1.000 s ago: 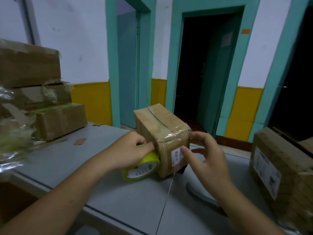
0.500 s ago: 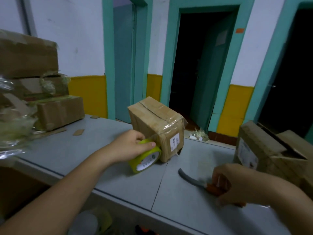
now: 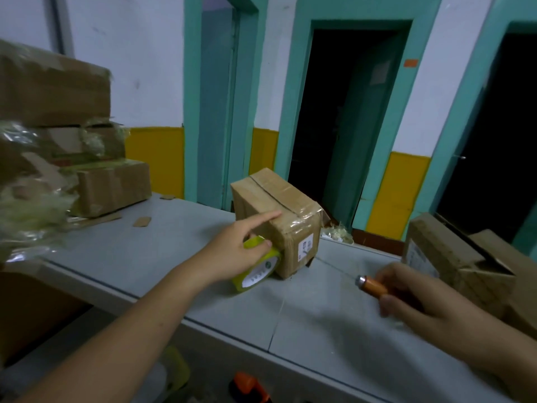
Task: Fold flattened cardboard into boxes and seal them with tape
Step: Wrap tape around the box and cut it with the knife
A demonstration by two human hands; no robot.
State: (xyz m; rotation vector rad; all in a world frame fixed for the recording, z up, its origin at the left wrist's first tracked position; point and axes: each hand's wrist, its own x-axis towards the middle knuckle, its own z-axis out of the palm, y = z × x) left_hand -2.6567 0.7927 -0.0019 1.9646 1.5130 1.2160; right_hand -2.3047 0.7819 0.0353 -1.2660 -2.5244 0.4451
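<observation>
Nearest you, right of the small box (image 3: 276, 210), your right hand (image 3: 406, 298) is curled round the orange handle of the knife (image 3: 373, 285). Its blade is only a thin blurred line pointing at the box's lower corner. Against the box's left side, your left hand (image 3: 232, 254) pinches the yellow tape roll (image 3: 257, 270), forefinger stretched along the cardboard. The box stands folded on the grey table (image 3: 174, 257), with clear tape over its top seam and near end. I'd judge only the cut freeing the roll remains. Further right of the box, an open-flapped carton (image 3: 453, 257) looks unsealed. Far left of it, a carton stack (image 3: 113, 184) is cut off. Any tape strand between roll and box is hard to see.
</observation>
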